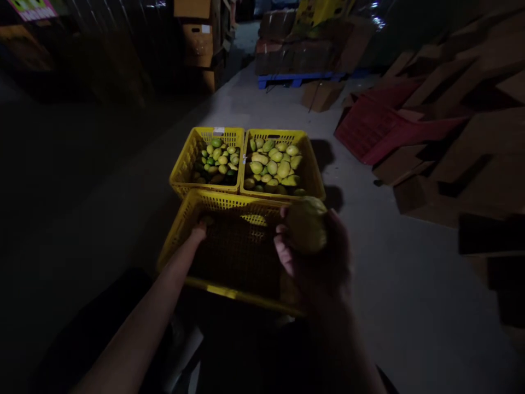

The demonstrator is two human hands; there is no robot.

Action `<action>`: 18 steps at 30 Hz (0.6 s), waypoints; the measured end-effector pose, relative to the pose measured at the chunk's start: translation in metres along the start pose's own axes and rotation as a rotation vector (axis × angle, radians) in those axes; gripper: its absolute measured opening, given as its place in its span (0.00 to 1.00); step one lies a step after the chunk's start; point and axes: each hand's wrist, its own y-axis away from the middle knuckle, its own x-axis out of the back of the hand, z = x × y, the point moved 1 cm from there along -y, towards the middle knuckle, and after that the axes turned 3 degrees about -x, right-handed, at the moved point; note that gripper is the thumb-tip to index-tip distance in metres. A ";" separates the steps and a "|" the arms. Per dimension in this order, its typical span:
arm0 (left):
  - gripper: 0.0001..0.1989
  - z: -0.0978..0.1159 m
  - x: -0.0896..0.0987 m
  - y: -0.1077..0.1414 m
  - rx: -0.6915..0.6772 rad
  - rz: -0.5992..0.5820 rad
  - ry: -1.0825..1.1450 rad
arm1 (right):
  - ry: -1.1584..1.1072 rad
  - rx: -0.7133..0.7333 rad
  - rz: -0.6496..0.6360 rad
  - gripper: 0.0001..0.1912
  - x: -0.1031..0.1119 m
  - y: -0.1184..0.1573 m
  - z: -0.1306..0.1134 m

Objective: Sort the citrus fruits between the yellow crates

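Note:
My right hand (324, 257) is wrapped round a large greenish-yellow fruit (307, 225), held up above the right side of the near yellow crate (232, 293). Down inside that crate at its left end, my left hand (199, 230) reaches to a small dim fruit (208, 220); its fingers are too dark to make out. Behind stand two more yellow crates side by side. The left one (180, 167) holds small green and yellow fruits (222, 160); the right one (315, 169) holds larger yellow-green fruits (283, 168).
A red crate (369, 126) lies among heaped cardboard boxes (471, 164) at the right. Stacked cartons (197, 44) stand at the back, and a blue pallet (297, 79) carries wrapped goods. Grey floor (394, 273) runs between them.

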 end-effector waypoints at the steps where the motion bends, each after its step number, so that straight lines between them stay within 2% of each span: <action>1: 0.20 0.001 -0.002 -0.012 0.025 0.021 -0.015 | -0.016 -0.025 0.019 0.15 0.001 -0.002 0.003; 5: 0.22 0.001 -0.013 -0.046 0.046 0.065 -0.049 | 0.027 -0.031 0.002 0.16 0.015 -0.012 0.007; 8: 0.28 0.000 -0.023 -0.057 0.058 0.068 -0.072 | 0.096 0.028 -0.009 0.17 0.031 -0.016 0.001; 13: 0.31 0.002 -0.033 -0.051 0.105 0.073 -0.092 | 0.186 0.210 0.013 0.18 0.050 -0.015 -0.009; 18: 0.29 0.008 -0.023 -0.030 0.055 0.009 -0.038 | 0.248 0.287 0.030 0.21 0.040 -0.012 -0.003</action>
